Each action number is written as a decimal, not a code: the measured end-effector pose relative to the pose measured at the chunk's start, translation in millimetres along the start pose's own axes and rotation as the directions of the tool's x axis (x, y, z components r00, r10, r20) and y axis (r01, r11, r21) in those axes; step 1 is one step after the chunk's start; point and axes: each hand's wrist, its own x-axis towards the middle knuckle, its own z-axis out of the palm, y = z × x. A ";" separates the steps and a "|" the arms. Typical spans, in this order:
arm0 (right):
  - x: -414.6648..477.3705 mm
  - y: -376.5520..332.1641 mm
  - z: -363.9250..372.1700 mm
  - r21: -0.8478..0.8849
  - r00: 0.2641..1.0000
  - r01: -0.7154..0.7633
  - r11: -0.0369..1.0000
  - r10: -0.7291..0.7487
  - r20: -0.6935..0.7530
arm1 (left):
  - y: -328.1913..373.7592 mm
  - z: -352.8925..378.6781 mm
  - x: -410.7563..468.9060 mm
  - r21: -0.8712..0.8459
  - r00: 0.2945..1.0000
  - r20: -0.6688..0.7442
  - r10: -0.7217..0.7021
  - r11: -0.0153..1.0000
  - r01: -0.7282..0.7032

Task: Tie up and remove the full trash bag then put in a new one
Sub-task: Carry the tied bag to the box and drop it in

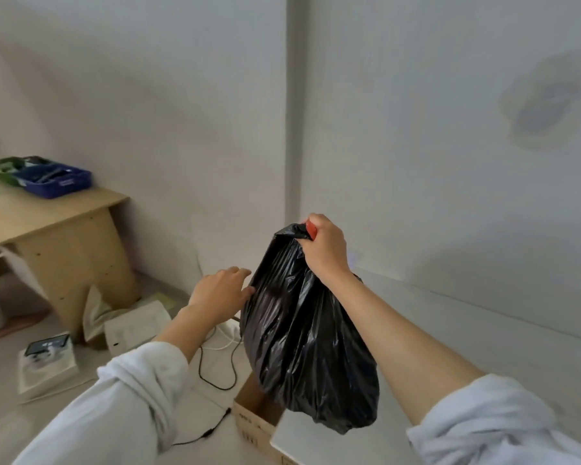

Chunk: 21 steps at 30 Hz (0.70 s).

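A full black trash bag (302, 347) hangs in the air over a cardboard box (252, 421) that stands on the floor. My right hand (326, 250) is shut on the gathered neck of the bag, where a red strip shows at my fingers. Beside the bag's upper left side, my left hand (220, 293) is held with its fingers apart, the fingertips at or just touching the plastic. The bottom of the bag hides part of the box opening.
A white tabletop (450, 380) fills the lower right. At left stands a plywood table (47, 216) with a blue tray (59, 181). On the floor lie black and white cables (215, 374), white boxes (138, 327) and a phone (46, 345).
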 end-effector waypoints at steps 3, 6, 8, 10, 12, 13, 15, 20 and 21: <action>25.4 -15.6 48.7 -0.019 1.000 0.005 1.000 -0.005 0.004 | -49.6 -0.6 13.0 -0.012 1.000 0.018 -0.022 1.000 0.023; 42.5 -26.8 93.2 -0.010 1.000 0.009 1.000 -0.009 -0.018 | -97.7 -1.0 27.5 -0.015 0.999 0.017 -0.035 0.999 0.035; 44.5 -30.3 118.1 0.006 1.000 -0.001 1.000 0.001 -0.030 | -121.9 -0.5 34.0 -0.022 0.999 0.013 -0.047 0.999 0.047; 42.2 -29.8 141.3 0.027 0.999 -0.022 0.999 0.023 -0.034 | -138.9 5.6 39.3 -0.035 0.998 0.024 -0.054 0.998 0.054; 40.4 -23.8 165.1 0.038 0.998 -0.053 0.998 0.055 -0.042 | -150.9 18.0 47.0 -0.039 0.998 0.040 -0.046 0.998 0.048; 40.0 -18.2 178.1 0.040 0.997 -0.066 0.997 0.068 -0.044 | -156.4 26.8 52.1 -0.038 0.998 0.045 -0.041 0.998 0.043; 37.0 -1.6 205.1 0.051 0.994 -0.101 0.994 0.103 -0.044 | -166.7 51.5 61.6 -0.037 0.998 0.052 -0.045 0.998 0.047; 25.7 63.6 281.5 0.087 0.986 -0.152 0.985 0.158 -0.059 | -192.0 150.1 87.3 -0.113 0.995 0.079 -0.055 0.992 0.064; 21.9 79.8 298.0 0.091 0.986 -0.151 0.984 0.157 -0.063 | -196.8 174.9 92.7 -0.137 0.995 0.088 -0.050 0.989 0.061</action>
